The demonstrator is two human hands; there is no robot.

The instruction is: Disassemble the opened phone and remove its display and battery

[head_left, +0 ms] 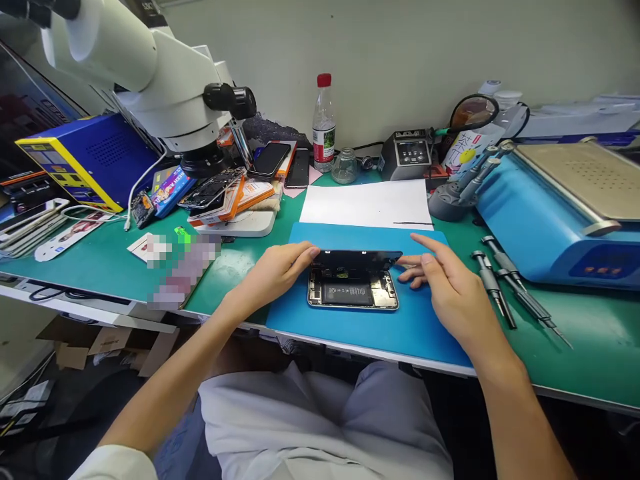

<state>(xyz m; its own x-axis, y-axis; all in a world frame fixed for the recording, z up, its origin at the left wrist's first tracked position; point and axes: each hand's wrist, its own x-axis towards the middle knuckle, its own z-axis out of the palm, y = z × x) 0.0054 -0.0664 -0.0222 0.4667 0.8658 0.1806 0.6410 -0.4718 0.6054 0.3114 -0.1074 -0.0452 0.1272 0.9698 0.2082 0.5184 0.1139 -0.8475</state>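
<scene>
An opened smartphone [350, 295] lies on a blue mat [360, 333], its dark battery and metal inner parts showing. The phone screen [356, 259] is lifted at a tilt along the far long side of the body. My left hand [285, 267] pinches the screen's left end between thumb and fingers. At the other end is my right hand [447, 277], its index finger stretched out and its fingers apart. One of its fingertips is close to the screen's right corner; whether it touches cannot be told.
White paper [367, 203] lies beyond the mat. To the right are several screwdrivers [520, 290], a tool holder [453, 200] and a blue heating plate machine [560, 220]. A microscope [170, 87] overhangs the left, above stacked phones and boxes [235, 200]. A plastic bottle [324, 127] stands behind.
</scene>
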